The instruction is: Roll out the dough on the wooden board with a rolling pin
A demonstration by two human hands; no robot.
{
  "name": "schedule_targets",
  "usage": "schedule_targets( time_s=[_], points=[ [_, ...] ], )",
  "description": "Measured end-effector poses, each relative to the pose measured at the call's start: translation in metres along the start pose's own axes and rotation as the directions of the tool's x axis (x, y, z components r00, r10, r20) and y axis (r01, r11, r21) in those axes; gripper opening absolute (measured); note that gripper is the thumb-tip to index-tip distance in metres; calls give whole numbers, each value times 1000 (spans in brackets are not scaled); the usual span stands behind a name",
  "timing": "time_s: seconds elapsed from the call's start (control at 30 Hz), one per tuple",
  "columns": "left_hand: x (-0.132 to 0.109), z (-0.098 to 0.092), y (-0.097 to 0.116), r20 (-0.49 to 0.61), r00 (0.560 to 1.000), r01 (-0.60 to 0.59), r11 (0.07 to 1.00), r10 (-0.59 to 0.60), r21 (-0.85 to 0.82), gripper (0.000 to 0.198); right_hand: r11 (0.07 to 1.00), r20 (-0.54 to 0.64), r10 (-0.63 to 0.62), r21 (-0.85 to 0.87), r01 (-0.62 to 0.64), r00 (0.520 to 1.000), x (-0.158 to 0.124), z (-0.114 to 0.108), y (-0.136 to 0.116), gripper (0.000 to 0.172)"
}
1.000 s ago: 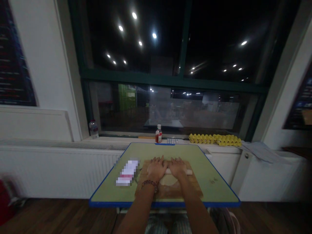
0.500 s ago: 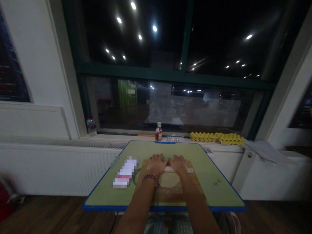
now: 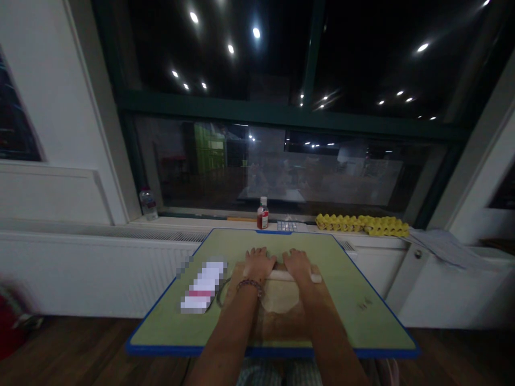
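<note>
A pale rolling pin [image 3: 280, 275] lies crosswise on a wooden board [image 3: 281, 326]. My left hand [image 3: 259, 262] rests palm down over its left part, fingers stretched forward past it. Over the right part lies my right hand [image 3: 298, 263], also flat with the fingers extended; the pin's right end sticks out beyond it. Both palms touch the pin, with a gap between the two hands. Just nearer to me, a thin round sheet of dough [image 3: 280, 297] is spread on the board between my forearms. My arms hide parts of the board's sides.
The board sits on a green table [image 3: 354, 321] with a blue edge. A blurred-out phone-like rectangle [image 3: 205, 287] lies on the left. Behind, the sill holds a red-labelled bottle [image 3: 263, 214], yellow egg trays [image 3: 362, 224] and a clear bottle [image 3: 148, 205] below the window.
My hands have moved a little apart along the rolling pin, widening the gap between them. More of the dough sheet shows. The view has shifted slightly.
</note>
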State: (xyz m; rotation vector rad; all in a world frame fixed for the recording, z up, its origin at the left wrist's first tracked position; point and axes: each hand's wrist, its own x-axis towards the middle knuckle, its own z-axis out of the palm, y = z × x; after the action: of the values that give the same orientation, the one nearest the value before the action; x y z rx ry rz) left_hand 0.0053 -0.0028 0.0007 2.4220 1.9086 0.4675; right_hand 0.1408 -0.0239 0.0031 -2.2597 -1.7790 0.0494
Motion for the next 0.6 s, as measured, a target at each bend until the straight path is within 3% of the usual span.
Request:
schedule_targets(
  time_s=[0.1, 0.27, 0.6],
  points=[
    [5, -2, 1, 22, 999, 32, 999, -32, -13, 52, 998, -99, 45, 56, -40, 994, 7, 2, -1, 44],
    [10, -7, 3, 60, 997, 56, 997, -53, -57, 57, 997, -172, 19, 80, -5, 985, 14, 3, -1, 43],
    [5, -10, 5, 61, 997, 43, 997, -39, -65, 50, 999, -122, -40, 4, 41, 992, 11, 4, 1, 44]
  ],
)
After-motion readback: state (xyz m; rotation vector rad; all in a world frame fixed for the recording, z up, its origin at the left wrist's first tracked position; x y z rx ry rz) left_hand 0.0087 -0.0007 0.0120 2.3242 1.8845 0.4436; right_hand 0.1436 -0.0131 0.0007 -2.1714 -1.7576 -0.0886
